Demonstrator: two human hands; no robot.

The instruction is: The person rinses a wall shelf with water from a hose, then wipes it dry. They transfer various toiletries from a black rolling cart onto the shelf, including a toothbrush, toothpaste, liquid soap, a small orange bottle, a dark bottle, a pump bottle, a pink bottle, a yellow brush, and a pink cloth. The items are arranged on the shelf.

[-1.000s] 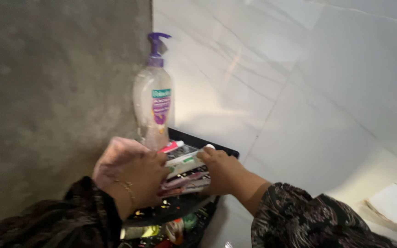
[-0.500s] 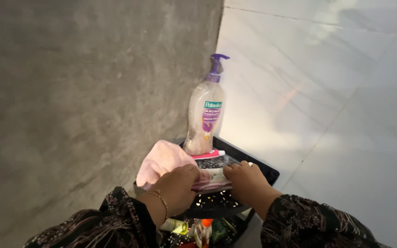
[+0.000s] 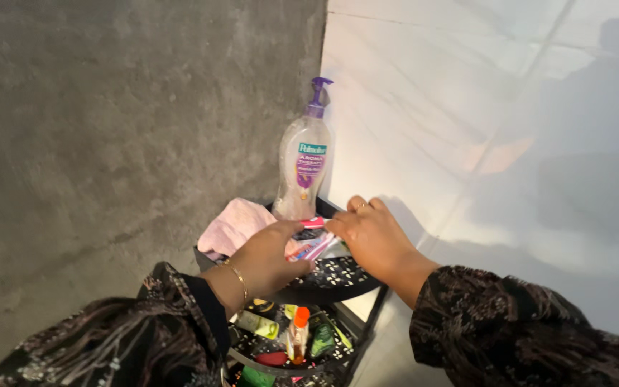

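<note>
My left hand [image 3: 270,254] and my right hand [image 3: 370,233] meet over the top tier of a black corner shelf [image 3: 338,279]. Between their fingers lie several small tubes and sachets [image 3: 312,244], pink, white and red; both hands grip this bundle. A tall clear pump bottle [image 3: 304,168] with a purple pump stands in the corner right behind the bundle. A pink cloth [image 3: 234,223] lies on the shelf to the left of my left hand. A gold bracelet circles my left wrist.
A rough grey concrete wall [image 3: 109,129] meets a glossy white tiled wall [image 3: 503,122] at the corner. The lower shelf tier [image 3: 284,344] holds several small bottles and tubes, one with an orange cap [image 3: 301,319].
The view has shifted left and down, showing more of the lower tier. Both hands have drawn closer together on the bundle, and the right hand has lifted towards the bottle.
</note>
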